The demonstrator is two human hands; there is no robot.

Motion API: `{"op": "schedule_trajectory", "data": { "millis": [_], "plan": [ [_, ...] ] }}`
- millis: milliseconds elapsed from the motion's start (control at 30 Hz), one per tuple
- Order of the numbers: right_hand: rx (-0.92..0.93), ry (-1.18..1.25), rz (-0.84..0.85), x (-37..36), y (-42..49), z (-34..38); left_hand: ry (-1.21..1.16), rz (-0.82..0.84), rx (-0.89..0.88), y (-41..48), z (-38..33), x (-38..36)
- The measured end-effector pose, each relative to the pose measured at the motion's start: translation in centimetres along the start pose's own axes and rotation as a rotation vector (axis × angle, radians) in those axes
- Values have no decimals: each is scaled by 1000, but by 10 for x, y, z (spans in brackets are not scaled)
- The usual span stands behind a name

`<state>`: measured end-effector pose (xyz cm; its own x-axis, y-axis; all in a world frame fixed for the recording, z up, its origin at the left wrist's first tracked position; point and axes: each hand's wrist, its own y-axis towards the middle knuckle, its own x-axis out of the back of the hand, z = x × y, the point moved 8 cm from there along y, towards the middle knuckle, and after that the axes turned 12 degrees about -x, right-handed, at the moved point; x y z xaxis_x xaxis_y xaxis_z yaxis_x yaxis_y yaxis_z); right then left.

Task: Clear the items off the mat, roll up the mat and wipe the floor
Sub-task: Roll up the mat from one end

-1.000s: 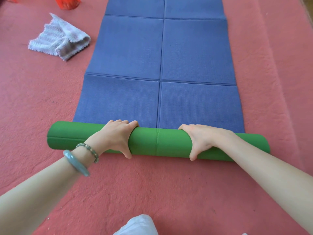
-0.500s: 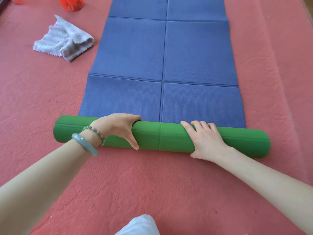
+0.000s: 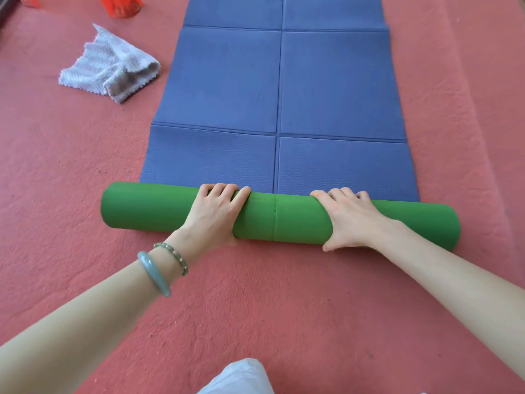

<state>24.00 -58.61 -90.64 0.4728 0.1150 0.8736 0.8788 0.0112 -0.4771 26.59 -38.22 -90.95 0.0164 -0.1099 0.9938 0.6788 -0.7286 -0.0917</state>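
Note:
The mat lies lengthwise on the pink carpet, blue side up, with its flat part (image 3: pixel 281 89) running away from me. Its near end is wound into a green roll (image 3: pixel 278 218) lying crosswise. My left hand (image 3: pixel 211 216) grips the roll left of its middle, fingers curled over the top and far side. My right hand (image 3: pixel 349 218) clasps it right of the middle, thumb at the near bottom edge. Nothing lies on the blue surface. A grey-white cloth (image 3: pixel 110 71) lies crumpled on the carpet to the left of the mat.
A red plastic container (image 3: pixel 120 5) stands at the top left, partly cut off by the frame. Pink carpet (image 3: pixel 270 302) spreads on all sides. A bit of pale clothing (image 3: pixel 238 378) shows at the bottom edge.
The roll has advanced away from me over the blue surface and grown thicker. Both hands have shifted their hold on top of it as it turned.

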Motion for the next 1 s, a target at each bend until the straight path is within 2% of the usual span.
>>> {"op": "schedule_trajectory", "data": {
  "millis": [167,267,333,400,500,633,767,1000],
  "plan": [
    [-68,-77,-187,-4,-9,4,-133,226,-24,25,16,-2],
    [-93,-28,-326,-4,-2,2,-283,349,0,37,27,-5],
    [-94,-32,-307,-4,4,1,-349,396,17,41,30,-6],
    [-95,-55,-296,-4,6,0,-341,360,9,41,30,-3],
    [-88,-75,-272,-1,9,0,-224,140,-24,29,27,7],
    [-75,-80,-232,1,12,1,-44,-93,49,2,22,6],
    [-75,-89,-208,-1,13,1,-30,-144,101,1,19,4],
    [-54,-95,-160,0,1,5,-57,-82,99,-7,14,6]
  ]
}}
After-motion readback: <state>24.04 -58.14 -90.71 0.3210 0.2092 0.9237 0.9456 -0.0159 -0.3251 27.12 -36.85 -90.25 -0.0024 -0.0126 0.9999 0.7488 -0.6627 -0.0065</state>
